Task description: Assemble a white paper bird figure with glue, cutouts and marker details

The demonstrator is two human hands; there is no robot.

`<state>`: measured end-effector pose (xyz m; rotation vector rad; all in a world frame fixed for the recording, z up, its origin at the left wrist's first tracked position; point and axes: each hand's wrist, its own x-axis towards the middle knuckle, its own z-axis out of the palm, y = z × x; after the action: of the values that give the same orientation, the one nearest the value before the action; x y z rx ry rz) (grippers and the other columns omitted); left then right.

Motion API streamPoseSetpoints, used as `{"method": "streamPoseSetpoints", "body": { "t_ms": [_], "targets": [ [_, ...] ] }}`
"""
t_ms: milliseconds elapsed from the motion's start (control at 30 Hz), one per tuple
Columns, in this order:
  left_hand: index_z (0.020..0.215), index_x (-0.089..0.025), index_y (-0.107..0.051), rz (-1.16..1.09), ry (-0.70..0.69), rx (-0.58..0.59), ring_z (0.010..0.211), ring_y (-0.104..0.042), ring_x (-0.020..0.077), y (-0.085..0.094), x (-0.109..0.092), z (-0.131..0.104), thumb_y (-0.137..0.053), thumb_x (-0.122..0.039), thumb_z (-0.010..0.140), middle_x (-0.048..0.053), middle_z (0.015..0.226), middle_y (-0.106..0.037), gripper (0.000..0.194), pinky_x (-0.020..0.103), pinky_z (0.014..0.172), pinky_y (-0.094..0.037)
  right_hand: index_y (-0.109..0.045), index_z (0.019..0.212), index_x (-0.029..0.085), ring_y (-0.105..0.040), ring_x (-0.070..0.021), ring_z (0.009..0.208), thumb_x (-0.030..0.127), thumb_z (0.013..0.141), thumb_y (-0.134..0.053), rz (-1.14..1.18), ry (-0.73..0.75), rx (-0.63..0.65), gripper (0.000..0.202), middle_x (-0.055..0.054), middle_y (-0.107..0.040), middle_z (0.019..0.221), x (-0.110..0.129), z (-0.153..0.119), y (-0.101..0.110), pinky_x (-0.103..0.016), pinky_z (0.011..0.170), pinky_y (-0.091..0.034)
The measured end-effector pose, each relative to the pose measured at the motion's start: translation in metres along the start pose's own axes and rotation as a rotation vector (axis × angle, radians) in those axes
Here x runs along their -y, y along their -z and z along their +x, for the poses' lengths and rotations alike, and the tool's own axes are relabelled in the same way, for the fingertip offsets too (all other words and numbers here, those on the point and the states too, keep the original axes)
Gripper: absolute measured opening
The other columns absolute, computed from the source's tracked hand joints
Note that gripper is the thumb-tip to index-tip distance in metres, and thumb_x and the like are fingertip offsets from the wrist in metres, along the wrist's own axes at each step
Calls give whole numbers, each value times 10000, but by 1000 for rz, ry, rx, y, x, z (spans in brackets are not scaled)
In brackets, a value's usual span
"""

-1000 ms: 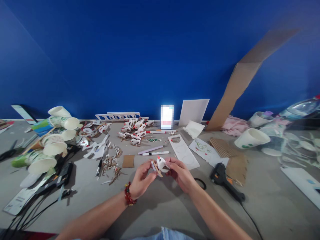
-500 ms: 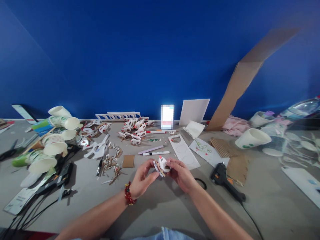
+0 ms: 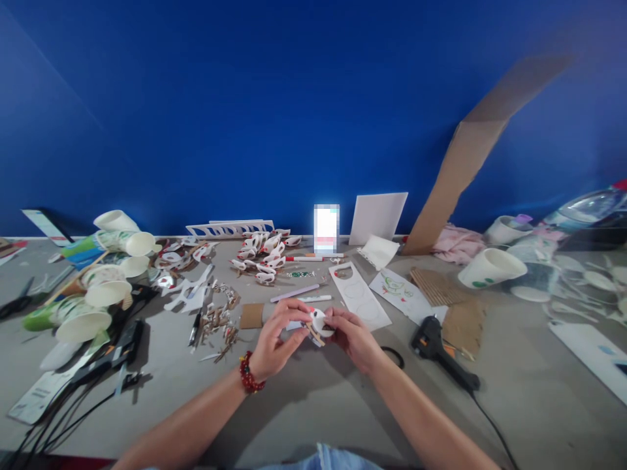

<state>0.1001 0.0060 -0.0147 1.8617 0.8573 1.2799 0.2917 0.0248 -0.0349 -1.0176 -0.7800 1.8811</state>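
Observation:
Between my hands, over the near middle of the table, is a small white paper chicken with a red tip on top and a brown cardboard layer at its lower left. My right hand pinches its right edge between thumb and fingers. From the left, my left hand has its fingers curled over the top and its thumb at the cardboard side. A red bead bracelet circles my left wrist. Just behind the hands lies a white marker, partly covered by my left fingers.
Several similar white chickens are piled at the back. A glue gun rests to the right, beside torn cardboard. Cut-out white card lies behind my right hand. Paper cups and cardboard scraps lie left.
My left fingers have lifted and moved over the top of the chicken, now covering part of the marker. My right hand keeps its pinch. The view has shifted slightly.

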Motion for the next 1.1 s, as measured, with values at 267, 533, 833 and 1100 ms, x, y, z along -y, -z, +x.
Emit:
{"method": "streamPoseSetpoints", "body": {
  "t_ms": [267,533,833,1100],
  "targets": [
    [1007,-186,-671,137,-43,108,1013,-545,231,12,8,7,-581,-253,905,102,1026,-601,152,397,937,-403,-635,670,186,-505,-112,559,336,691,-773,-81,16,32,205,28,-591,607,2,1,5,-222,539,-374],
    [944,-185,-674,169,-39,119,958,-546,221,13,7,8,-561,-308,917,82,958,-606,169,377,921,-389,-644,679,178,-500,-108,557,339,707,-757,-124,19,79,199,27,-597,598,3,1,6,-218,541,-357],
    [890,-182,-670,205,-30,133,934,-545,218,13,6,9,-533,-343,929,77,939,-610,214,369,917,-384,-631,655,186,-503,-116,553,365,699,-763,-153,12,89,227,31,-587,582,2,1,4,-226,541,-366],
    [862,-187,-674,216,-19,145,944,-531,218,14,6,9,-540,-344,925,71,927,-595,216,361,913,-384,-622,670,184,-503,-123,567,368,718,-740,-201,32,101,223,20,-586,600,0,3,6,-231,548,-367]
  ]
}}
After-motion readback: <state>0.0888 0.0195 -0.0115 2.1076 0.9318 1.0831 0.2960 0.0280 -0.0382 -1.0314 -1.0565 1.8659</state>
